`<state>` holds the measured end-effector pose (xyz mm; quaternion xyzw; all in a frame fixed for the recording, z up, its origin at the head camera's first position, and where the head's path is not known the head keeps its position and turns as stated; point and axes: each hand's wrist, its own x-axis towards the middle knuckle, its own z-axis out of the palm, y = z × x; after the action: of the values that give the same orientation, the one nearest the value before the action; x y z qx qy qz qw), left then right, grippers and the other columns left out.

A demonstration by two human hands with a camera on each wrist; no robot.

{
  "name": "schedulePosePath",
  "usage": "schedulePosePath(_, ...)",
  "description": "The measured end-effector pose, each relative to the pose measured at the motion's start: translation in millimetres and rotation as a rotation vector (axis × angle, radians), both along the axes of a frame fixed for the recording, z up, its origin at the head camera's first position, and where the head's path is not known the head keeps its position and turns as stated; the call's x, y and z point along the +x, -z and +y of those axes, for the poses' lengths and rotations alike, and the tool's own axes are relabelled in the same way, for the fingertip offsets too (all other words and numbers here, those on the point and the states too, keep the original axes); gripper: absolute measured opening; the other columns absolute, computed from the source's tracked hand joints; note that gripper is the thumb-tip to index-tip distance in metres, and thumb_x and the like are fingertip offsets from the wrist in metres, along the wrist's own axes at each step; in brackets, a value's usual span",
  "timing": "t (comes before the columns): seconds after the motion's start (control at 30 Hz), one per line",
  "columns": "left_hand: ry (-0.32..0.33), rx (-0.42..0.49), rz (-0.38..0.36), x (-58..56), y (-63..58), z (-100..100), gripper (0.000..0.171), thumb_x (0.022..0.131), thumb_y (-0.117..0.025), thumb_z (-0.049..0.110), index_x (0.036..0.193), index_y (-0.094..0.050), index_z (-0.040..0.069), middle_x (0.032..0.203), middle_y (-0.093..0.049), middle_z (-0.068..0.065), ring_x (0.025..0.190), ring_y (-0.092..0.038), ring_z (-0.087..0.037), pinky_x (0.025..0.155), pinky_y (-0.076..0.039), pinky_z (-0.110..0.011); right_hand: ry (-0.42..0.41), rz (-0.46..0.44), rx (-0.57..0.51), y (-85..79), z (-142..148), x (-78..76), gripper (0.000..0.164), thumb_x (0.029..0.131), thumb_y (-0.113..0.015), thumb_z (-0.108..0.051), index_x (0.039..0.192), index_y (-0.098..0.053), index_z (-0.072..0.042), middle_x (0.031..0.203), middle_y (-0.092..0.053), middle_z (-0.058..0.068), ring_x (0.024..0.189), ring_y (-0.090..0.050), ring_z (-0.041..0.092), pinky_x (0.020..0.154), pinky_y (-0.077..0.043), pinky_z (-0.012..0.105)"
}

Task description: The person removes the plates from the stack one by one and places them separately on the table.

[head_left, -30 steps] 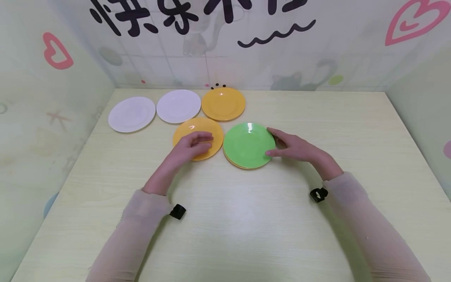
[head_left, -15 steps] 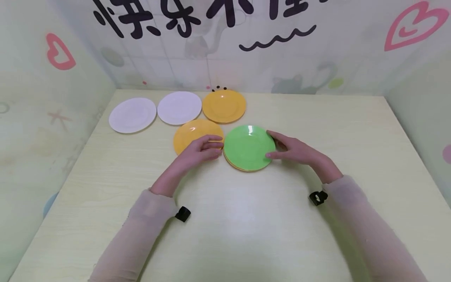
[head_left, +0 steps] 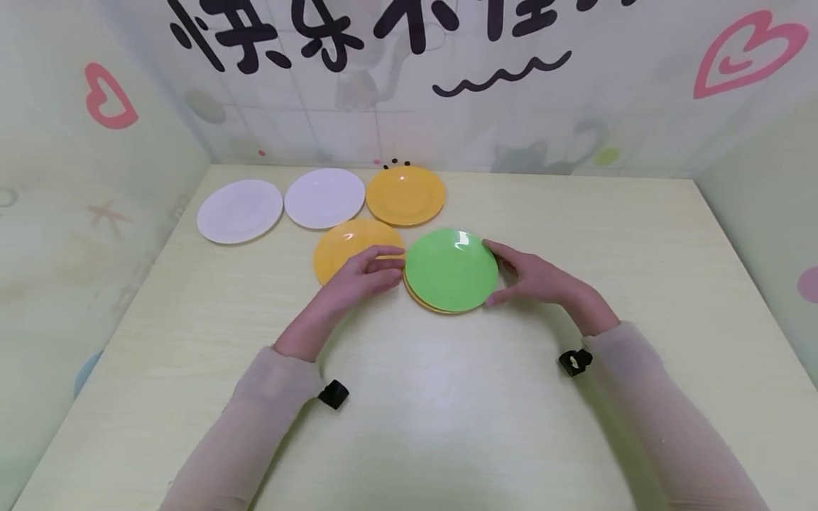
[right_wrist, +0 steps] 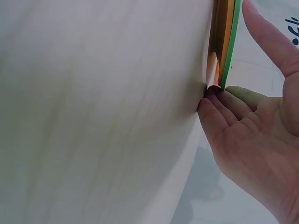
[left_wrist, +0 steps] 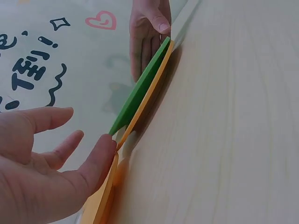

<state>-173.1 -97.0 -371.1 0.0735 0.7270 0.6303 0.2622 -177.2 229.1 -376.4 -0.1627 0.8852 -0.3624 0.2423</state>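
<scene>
In the head view a green plate [head_left: 451,270] lies on an orange plate [head_left: 422,304] whose rim peeks out at the lower left. My left hand [head_left: 358,280] reaches over a second orange plate [head_left: 341,248], fingertips at the green plate's left rim. A fingertip meets that rim in the left wrist view, where a narrow gap shows between green and orange. On the right side my right hand [head_left: 537,278] spreads around the stack's edge, thumb by the front rim. Its fingers [right_wrist: 219,112] reach down to the tabletop beside the stacked rims in the right wrist view.
Two white plates [head_left: 240,211] lie at the back left of the pale wooden table [head_left: 447,426]. A third orange plate [head_left: 405,195] sits near the printed back wall [head_left: 447,135]. Walls also stand at both sides.
My left hand has moved right from the middle of the orange plate to the green plate's rim. My right thumb has slid off the green plate's top to its front edge.
</scene>
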Motion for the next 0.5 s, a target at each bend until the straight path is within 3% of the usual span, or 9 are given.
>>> schedulePosePath(0.23, -0.037, -0.044, 0.032, -4.1, 2.5, 15, 0.054, 0.095, -0.061, 0.004, 0.146, -0.043, 0.006, 0.142, -0.049, -0.019, 0.123, -0.053, -0.027, 0.103, -0.056, -0.032, -0.006, 0.0, -0.013, -2.0, 0, -0.3, 0.113, 0.077, -0.086, -0.035, 0.16, -0.013, -0.01, 0.167, -0.016, 0.015, 0.154, -0.018, 0.035, 0.128, -0.017, 0.052)
schedulePosePath(0.5, -0.108, 0.0, -0.043, -8.3, 3.8, 29, 0.063, 0.093, -0.058, -0.006, 0.15, -0.036, 0.011, 0.141, -0.05, -0.02, 0.105, -0.062, -0.024, 0.078, -0.063, -0.025, -0.012, -0.014, -0.04, 0.0, 0, 0.8, 0.112, 0.08, -0.085, -0.035, 0.16, -0.012, -0.009, 0.167, -0.015, 0.013, 0.155, -0.017, 0.033, 0.128, -0.018, 0.051)
